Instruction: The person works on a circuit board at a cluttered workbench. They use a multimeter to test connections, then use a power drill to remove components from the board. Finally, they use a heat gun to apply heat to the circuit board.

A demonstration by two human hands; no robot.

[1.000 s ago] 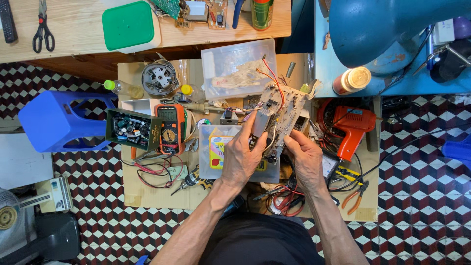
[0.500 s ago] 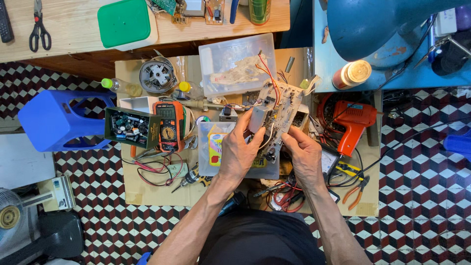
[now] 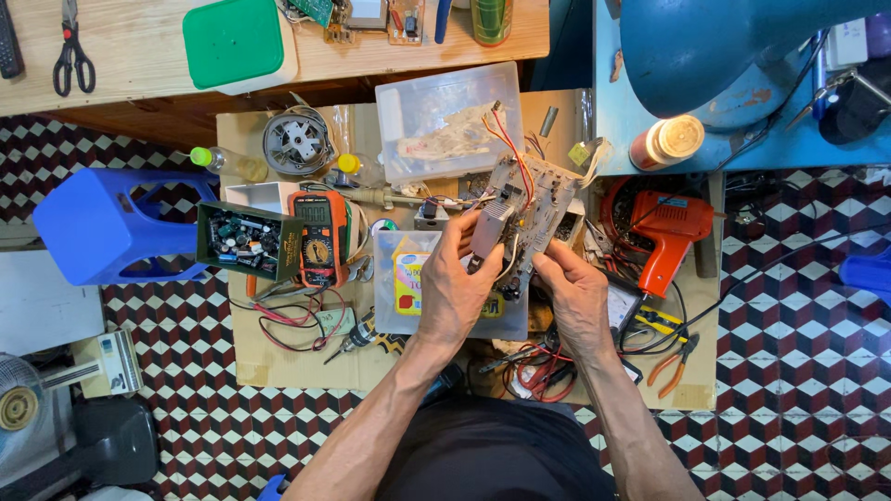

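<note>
My left hand (image 3: 457, 288) and my right hand (image 3: 577, 295) together hold a pale circuit board (image 3: 531, 199) with red and white wires, tilted above a cluttered cardboard work surface (image 3: 278, 362). The left fingers grip the board's lower left side by a grey component (image 3: 489, 227). The right fingers pinch its lower right edge. Beneath the hands lies a clear plastic box (image 3: 397, 278) with a yellow packet inside.
An orange multimeter (image 3: 317, 239) and a green box of parts (image 3: 243, 241) lie to the left, next to a blue plastic stool (image 3: 102, 227). An orange glue gun (image 3: 666, 227) and pliers (image 3: 673, 357) lie to the right. A clear tub (image 3: 445, 116) sits behind the board.
The hands and circuit board have stayed almost still; the board has tilted slightly while the view has shifted a little.
</note>
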